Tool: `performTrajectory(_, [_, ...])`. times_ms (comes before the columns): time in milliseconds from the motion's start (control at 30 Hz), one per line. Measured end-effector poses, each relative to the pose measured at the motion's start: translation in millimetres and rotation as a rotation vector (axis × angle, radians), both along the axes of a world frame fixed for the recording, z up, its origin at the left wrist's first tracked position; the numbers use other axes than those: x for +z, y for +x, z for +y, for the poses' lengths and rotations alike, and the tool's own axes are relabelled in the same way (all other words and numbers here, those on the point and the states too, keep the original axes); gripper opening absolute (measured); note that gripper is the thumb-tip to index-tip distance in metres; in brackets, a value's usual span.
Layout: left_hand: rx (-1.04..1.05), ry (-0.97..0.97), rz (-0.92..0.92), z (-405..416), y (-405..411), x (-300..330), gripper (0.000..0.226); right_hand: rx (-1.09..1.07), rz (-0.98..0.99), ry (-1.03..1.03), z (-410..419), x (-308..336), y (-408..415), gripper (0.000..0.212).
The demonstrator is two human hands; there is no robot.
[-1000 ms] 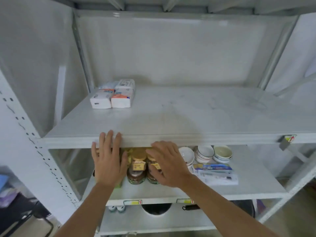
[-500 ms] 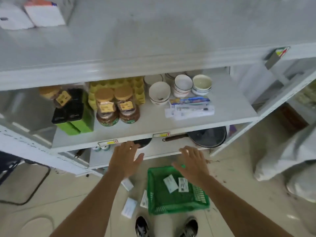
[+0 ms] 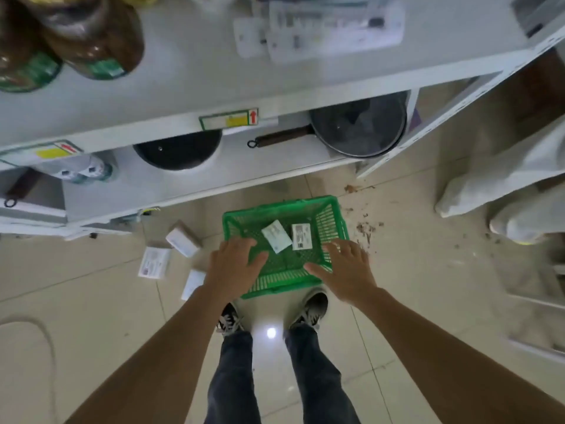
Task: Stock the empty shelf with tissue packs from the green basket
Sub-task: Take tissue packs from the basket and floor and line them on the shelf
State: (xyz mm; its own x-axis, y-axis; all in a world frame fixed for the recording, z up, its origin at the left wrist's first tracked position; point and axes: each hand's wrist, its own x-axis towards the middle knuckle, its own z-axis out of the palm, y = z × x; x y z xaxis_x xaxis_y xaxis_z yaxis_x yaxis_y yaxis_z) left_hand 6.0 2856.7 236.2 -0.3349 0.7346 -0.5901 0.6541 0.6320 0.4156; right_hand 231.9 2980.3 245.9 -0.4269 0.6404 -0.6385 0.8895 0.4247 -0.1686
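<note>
Head view, your left hand (image 3: pixel 234 267): fingers spread, empty, over green basket's (image 3: pixel 331 220) left rim.
Your right hand (image 3: pixel 347 270): spread, empty, above its right rim.
Tissue packs (image 3: pixel 276 236): two inside.

Both bare arms are stretched down and forward over the green basket (image 3: pixel 331 221). The left hand (image 3: pixel 234 267) is held above its near left corner, fingers loosely spread. The right hand (image 3: pixel 345 270) is held above its near right edge, fingers spread, nothing gripped.

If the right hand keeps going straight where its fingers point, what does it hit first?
Probably the right-hand tissue pack in the green basket: the right hand points up-left toward it. Depth is unclear, so possibly the basket floor.
</note>
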Motion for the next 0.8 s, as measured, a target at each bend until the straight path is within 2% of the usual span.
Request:
performTrajectory(67, [0.015,-0.029,-0.018,2,6,-41,0.071,0.001,0.020,0.002,3,-37,-4,0.098])
performTrajectory(133, [0.010,-0.048,-0.019,4,9,-85,0.075,-0.029,0.042,-0.021,5,-76,-6,0.094])
performTrajectory(200, [0.004,-0.070,-0.025,5,11,-131,0.072,-0.082,0.064,-0.063,6,-118,-7,0.087])
performTrajectory(467, [0.017,-0.158,-0.078,4,31,-275,0.065,-0.137,0.032,-0.203,15,-266,14,0.090])
performTrajectory(567, [0.010,-0.160,-0.120,11,42,-323,0.077,-0.187,0.038,-0.238,22,-320,22,0.090])
performTrajectory(667, [0.071,-0.167,-0.163,20,55,-371,0.090,-0.172,0.025,-0.289,35,-373,28,0.102])
performTrajectory(800, [0.239,-0.126,-0.276,28,74,-433,0.075,-0.199,0.047,-0.319,60,-438,28,0.102])
